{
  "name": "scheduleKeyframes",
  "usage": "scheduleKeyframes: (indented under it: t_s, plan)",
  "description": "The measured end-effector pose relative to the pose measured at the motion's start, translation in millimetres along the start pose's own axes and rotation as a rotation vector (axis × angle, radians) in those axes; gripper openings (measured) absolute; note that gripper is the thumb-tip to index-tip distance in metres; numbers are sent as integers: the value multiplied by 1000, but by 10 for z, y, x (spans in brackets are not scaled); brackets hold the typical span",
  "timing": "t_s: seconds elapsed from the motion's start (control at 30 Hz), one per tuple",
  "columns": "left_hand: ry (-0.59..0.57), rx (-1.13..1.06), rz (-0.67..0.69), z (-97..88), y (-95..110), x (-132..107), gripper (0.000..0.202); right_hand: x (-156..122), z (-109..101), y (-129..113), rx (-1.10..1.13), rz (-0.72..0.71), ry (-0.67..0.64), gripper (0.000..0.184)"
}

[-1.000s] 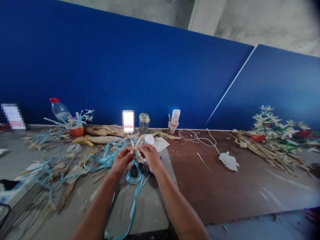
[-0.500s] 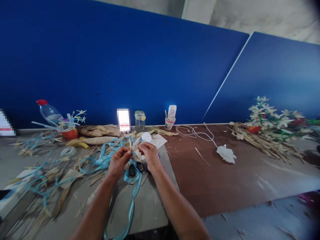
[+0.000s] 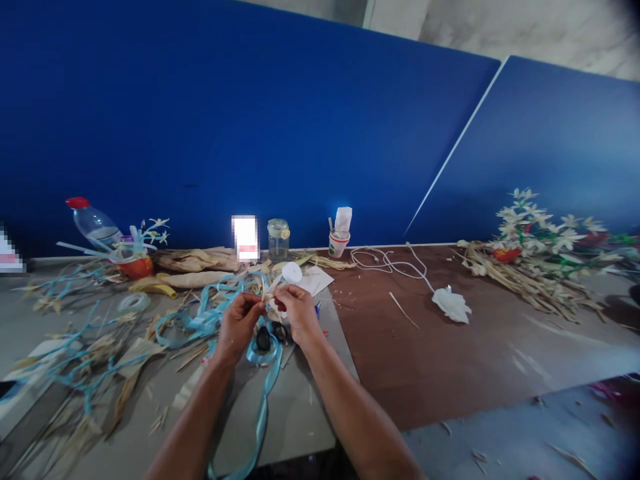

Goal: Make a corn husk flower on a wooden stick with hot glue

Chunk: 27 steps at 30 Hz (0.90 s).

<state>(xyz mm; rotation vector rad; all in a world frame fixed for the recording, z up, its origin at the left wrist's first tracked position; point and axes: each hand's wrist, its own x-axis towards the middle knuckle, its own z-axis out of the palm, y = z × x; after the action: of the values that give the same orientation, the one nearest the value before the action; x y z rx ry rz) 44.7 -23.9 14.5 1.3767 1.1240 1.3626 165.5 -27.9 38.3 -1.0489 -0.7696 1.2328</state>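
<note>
My left hand (image 3: 239,323) and my right hand (image 3: 297,311) meet above the grey tabletop, fingers pinched together on a small pale straw piece (image 3: 269,291) held between them. A light blue ribbon (image 3: 263,400) loops under my hands and trails toward the table's front edge. Black scissor handles (image 3: 270,335) lie on the table just below my fingers. More blue ribbon coils (image 3: 200,320) lie to the left of my left hand.
Dried husks and ribbon stems (image 3: 85,353) cover the left of the table. A red-capped bottle (image 3: 93,222), a glass jar (image 3: 278,239), a paper cup (image 3: 340,241), a white cord (image 3: 385,261) and a pile of straw flowers (image 3: 540,253) stand along the blue partition.
My hands have stayed pinched on the straw piece and drawn slightly closer together. The view has shifted a little, with the flowers lying further right.
</note>
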Motion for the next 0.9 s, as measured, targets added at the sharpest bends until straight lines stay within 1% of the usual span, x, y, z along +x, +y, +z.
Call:
scheduleKeyframes:
  t_s: [0.1,0.17,0.23,0.37,0.47,0.6,0.73,0.9]
  plan:
    - [-5,4,31,-10,-16,3,19,1,7,7,74,91,-3,14]
    - [-4,21,51,-17,-29,7,18,0,13,18,92,106,1,13]
    - [2,47,79,-20,-42,9,17,-3,19,32,76,72,14,12]
    - [19,142,153,-21,-71,5,15,-16,32,57,5,-55,51,13]
    - [31,252,208,-27,-86,0,13,-27,38,71,-1,-78,67,13]
    - [32,369,260,-42,-90,-5,11,-39,40,76,83,4,61,10]
    - [42,437,294,-48,-71,-10,11,-57,43,66,187,92,41,12]
    - [71,481,312,-43,-46,-20,13,-84,52,73,231,129,17,13]
